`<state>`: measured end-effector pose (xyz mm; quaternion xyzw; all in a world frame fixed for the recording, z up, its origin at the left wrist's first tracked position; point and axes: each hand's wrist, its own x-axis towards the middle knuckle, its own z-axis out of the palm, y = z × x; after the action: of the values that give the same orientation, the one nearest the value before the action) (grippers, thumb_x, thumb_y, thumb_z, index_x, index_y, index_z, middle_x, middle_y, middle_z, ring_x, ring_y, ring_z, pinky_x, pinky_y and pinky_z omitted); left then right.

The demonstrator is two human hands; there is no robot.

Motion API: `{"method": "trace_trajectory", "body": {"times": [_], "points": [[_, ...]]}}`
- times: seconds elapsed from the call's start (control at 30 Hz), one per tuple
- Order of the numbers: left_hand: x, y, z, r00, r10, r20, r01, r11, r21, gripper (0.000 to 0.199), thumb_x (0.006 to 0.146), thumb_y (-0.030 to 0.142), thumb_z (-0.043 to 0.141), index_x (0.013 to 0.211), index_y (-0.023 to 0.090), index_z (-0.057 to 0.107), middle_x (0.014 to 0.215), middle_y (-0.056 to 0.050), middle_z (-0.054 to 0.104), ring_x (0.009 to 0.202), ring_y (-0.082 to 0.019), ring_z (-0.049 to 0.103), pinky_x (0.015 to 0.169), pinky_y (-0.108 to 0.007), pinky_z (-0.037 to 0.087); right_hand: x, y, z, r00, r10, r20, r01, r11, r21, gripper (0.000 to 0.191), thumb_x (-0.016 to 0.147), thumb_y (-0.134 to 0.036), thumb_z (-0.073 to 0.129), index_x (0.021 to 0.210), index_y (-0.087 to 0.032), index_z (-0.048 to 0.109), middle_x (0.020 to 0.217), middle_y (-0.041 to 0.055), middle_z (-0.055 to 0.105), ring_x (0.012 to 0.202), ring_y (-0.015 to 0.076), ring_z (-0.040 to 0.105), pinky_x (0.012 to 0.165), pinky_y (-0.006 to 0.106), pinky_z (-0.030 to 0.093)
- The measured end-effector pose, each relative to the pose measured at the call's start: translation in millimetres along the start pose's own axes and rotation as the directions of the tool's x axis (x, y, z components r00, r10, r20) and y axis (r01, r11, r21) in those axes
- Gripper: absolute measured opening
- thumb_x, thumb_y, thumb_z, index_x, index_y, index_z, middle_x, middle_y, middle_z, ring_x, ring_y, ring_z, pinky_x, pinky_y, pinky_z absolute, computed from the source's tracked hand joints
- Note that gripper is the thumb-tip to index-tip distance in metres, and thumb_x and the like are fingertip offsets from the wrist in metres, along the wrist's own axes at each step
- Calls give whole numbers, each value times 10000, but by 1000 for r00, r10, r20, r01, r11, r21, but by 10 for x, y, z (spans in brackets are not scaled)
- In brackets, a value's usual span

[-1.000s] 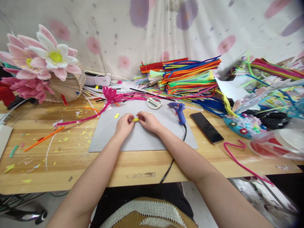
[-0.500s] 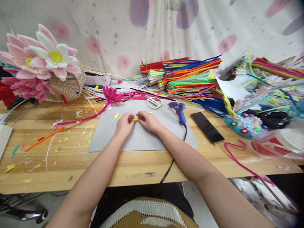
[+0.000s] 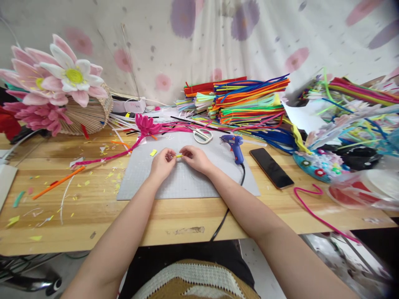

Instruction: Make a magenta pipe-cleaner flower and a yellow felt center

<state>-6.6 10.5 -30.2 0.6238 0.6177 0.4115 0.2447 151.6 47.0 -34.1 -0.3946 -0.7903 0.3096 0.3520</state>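
Observation:
Over the middle of the grey cutting mat [image 3: 193,187], a small thin yellow piece [image 3: 178,156] spans the gap between my two hands. The fingers of my left hand [image 3: 164,162] pinch its left end. My right hand [image 3: 193,158] has its fingertips closed on the right end. Another small yellow piece [image 3: 153,153] lies on the mat just left of my left hand. Scissors with white handles [image 3: 202,136] rest at the mat's back edge, and a blue glue gun [image 3: 233,147] lies on its right part.
Yellow scraps litter the wooden table [image 3: 102,216] on the left, near a pink fuzzy flower [image 3: 145,124] and an orange stick [image 3: 58,182]. A phone [image 3: 272,168] lies right of the mat. Pipe cleaner bundles [image 3: 252,99] fill the back.
The yellow piece between my fingers looks narrower than before. Both hands have stayed in nearly the same place.

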Motion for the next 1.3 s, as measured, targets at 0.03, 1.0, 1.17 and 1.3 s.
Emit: {"method": "trace_trajectory", "body": {"times": [0.03, 1.0, 1.17, 1.3], "points": [[9, -22, -6, 1000, -6, -8, 5, 999, -44, 118, 674, 213, 579, 788, 184, 571, 695, 15, 591, 619, -103, 529, 609, -228, 418, 3, 18, 2, 1000, -1, -15, 2, 999, 54, 227, 698, -141, 565, 923, -168, 570, 891, 40, 599, 736, 112, 555, 683, 254, 462], [39, -7, -55, 961, -244, -132, 151, 860, -488, 275, 614, 371, 656, 761, 163, 552, 719, -20, 584, 692, -142, 573, 477, -217, 466, 65, 107, 61, 991, 136, -18, -114, 886, 449, 279, 635, -238, 621, 871, -193, 480, 687, -43, 535, 608, 89, 507, 596, 245, 400], [6, 18, 25, 987, -161, -20, 137, 891, -434, 414, 569, 313, 718, 910, 164, 537, 879, -58, 641, 828, -165, 610, 647, -268, 500, 49, 91, 80, 996, 92, 12, -87, 890, 448, 289, 652, -277, 619, 887, -194, 474, 692, -37, 542, 604, 92, 506, 586, 244, 400], [-25, 57, 61, 990, -138, 44, 143, 893, -428, 355, 613, 248, 693, 915, 159, 529, 827, -52, 662, 766, -147, 628, 719, -288, 487, 36, 58, 67, 999, 43, -8, -36, 911, 411, 284, 677, -286, 614, 908, -194, 477, 722, -24, 558, 642, 103, 528, 634, 261, 421]]}}
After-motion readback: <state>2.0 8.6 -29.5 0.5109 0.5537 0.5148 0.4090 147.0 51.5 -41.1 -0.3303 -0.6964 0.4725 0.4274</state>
